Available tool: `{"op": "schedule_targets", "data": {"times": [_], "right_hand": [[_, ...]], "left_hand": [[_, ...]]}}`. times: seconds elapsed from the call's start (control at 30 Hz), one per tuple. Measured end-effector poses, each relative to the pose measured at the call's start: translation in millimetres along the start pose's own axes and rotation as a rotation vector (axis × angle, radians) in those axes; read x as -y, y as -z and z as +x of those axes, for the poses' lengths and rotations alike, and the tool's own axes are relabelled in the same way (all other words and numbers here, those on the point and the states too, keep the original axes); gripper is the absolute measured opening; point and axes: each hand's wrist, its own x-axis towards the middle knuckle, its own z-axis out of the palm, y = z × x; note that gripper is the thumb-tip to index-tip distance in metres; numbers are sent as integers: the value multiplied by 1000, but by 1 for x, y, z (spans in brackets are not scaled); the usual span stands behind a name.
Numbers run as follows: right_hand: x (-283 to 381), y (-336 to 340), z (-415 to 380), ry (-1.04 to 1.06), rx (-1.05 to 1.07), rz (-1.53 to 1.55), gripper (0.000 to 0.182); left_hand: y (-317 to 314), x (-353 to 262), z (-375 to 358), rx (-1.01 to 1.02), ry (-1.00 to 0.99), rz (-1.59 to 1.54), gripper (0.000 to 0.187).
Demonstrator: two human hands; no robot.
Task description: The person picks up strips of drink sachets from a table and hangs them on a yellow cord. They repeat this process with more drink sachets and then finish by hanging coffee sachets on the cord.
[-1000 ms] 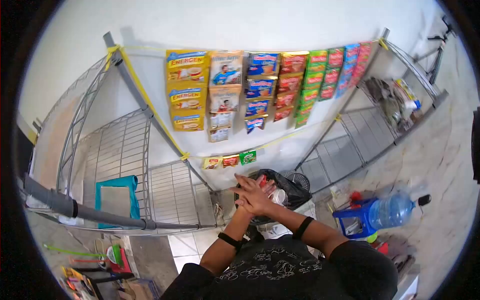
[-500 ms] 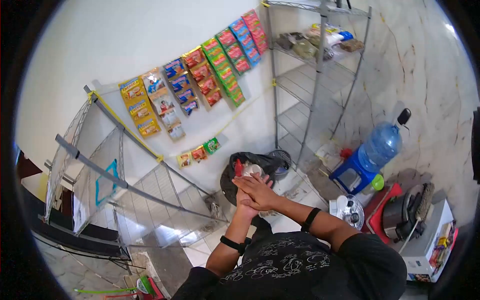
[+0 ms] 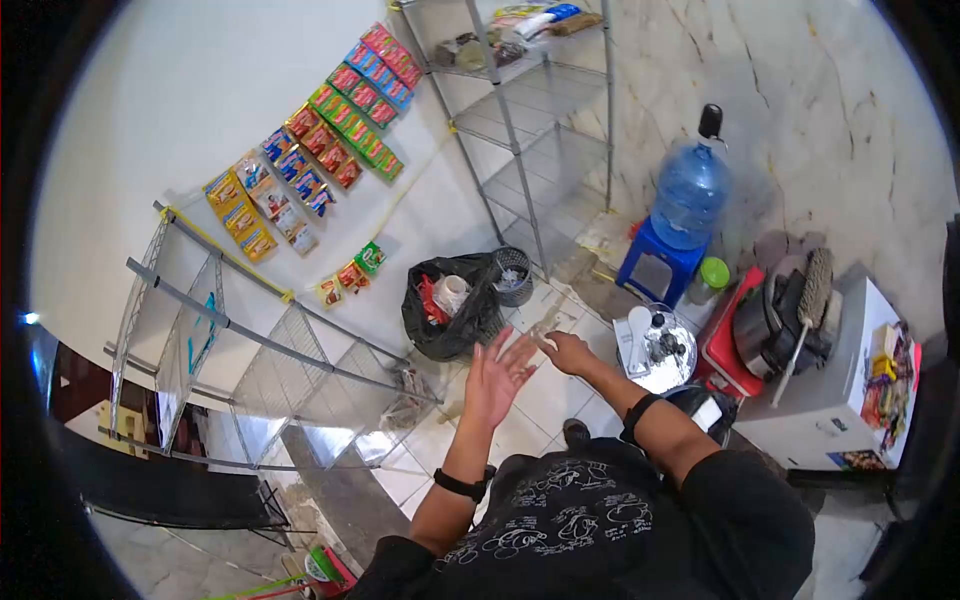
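Observation:
My left hand (image 3: 496, 380) is raised in front of my body with its fingers spread, the palm showing and nothing in it. To its right, my right hand (image 3: 566, 354) is bent with its fingers curled together; what they hold, if anything, cannot be made out. A gap separates the two hands. Just beyond them on the floor lies a black plastic bag (image 3: 465, 336) with red and white items in its opening. A dark mesh basket (image 3: 515, 284) stands beside the bag.
Wire shelving (image 3: 240, 332) stands on the left, and a tall rack (image 3: 520, 160) at the back. A water bottle (image 3: 690, 195) rests on a blue stool (image 3: 655, 262). Right of my arm are a silver tray (image 3: 672, 372), a red container (image 3: 722, 335) and a white cabinet (image 3: 825, 405).
My hands were pressed together and have come apart, the left opening and the right curling. The view has turned to the right, and the black bag shows more fully.

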Motion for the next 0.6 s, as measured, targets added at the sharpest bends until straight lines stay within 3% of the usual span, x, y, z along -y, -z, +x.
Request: {"op": "schedule_targets", "data": {"times": [0.07,0.1,0.17,0.2,0.27,0.4,0.5,0.57,0.6], "right_hand": [[-10,-16,-16,54,-141,345,47],[-10,-22,-27,49,-144,344,47],[3,-30,-43,225,-62,759,51],[15,-27,-56,228,-67,757,51],[46,-17,-93,-27,219,1158,60],[63,-40,-138,-39,404,1382,73],[86,-48,-201,-90,396,1285,61],[88,-65,-240,-44,413,1223,73],[84,-81,-256,-9,428,1264,65]], "left_hand": [[-20,14,-8,-19,-71,129,70],[-30,23,-14,-38,-157,262,69],[-44,44,-31,-19,-180,300,70],[-44,58,-39,-19,-237,409,68],[-38,80,-61,1,-333,656,71],[-30,128,-118,-189,-453,762,68],[-19,169,-154,-373,-474,754,66],[-15,193,-169,-478,-466,741,65],[-14,197,-178,-521,-453,727,64]]}}
